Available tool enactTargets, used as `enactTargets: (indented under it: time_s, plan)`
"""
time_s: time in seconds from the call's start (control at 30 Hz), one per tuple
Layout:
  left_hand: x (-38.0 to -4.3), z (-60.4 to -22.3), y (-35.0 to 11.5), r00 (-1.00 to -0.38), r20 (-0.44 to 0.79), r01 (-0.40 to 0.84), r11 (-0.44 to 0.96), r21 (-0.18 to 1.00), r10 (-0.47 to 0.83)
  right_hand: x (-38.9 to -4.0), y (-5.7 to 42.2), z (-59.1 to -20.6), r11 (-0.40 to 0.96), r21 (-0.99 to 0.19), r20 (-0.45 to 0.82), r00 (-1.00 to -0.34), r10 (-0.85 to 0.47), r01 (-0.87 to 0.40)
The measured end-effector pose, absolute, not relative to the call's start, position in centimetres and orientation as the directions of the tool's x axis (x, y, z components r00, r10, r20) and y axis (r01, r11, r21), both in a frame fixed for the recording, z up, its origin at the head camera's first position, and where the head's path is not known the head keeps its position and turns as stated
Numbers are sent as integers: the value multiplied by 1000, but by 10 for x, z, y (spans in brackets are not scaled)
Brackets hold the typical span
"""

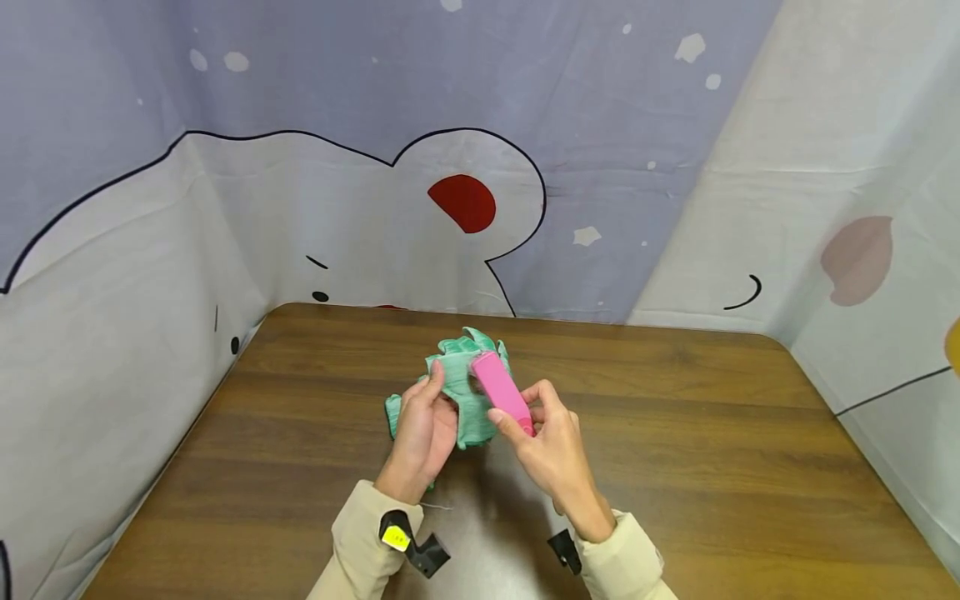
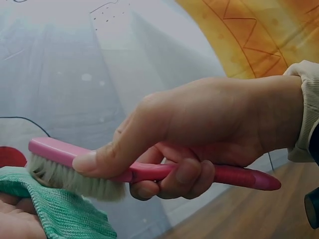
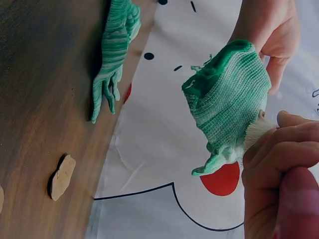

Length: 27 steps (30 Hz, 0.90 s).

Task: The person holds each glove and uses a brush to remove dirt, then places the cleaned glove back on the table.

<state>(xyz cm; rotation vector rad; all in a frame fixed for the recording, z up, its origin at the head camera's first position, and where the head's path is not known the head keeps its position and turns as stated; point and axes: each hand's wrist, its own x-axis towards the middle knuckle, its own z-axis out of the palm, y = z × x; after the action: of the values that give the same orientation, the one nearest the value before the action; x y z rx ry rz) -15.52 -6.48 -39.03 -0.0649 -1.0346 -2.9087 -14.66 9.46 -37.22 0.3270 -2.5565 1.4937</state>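
My left hand [image 1: 426,429] holds a green knitted glove [image 1: 468,412] above the table, the thumb lying on its near side. In the right wrist view the glove [image 3: 232,99] hangs with its open cuff showing. My right hand [image 1: 555,446] grips a pink brush [image 1: 501,390] by its handle, the thumb along the brush's head in the left wrist view. The pale bristles [image 2: 75,179] rest against the glove's fabric. A small brown patch shows on the glove beside the brush head.
A second green striped glove [image 3: 113,55] lies on the wooden table [image 1: 697,433]. A flat tan piece [image 3: 62,178] lies there too, with another at the view's edge. A printed cloth [image 1: 360,208] hangs behind the table. Cameras are strapped to both wrists.
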Motion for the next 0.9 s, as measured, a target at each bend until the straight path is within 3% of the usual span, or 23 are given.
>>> enactTargets:
  time_s: [0.37, 0.6, 0.9]
  plan:
    - [-155, -389, -69, -999, 48, 48, -782, 622, -23, -149, 98, -372, 456, -861, 203, -974, -100, -226]
    - [-155, -389, -71, -998, 69, 56, -767, 640, -16, -145, 99, -361, 309, -939, 106, -982, -157, -151]
    - [-155, -388, -69, -996, 85, 58, -751, 658, -3, -132, 92, -338, 256, -945, 154, -967, -203, -205]
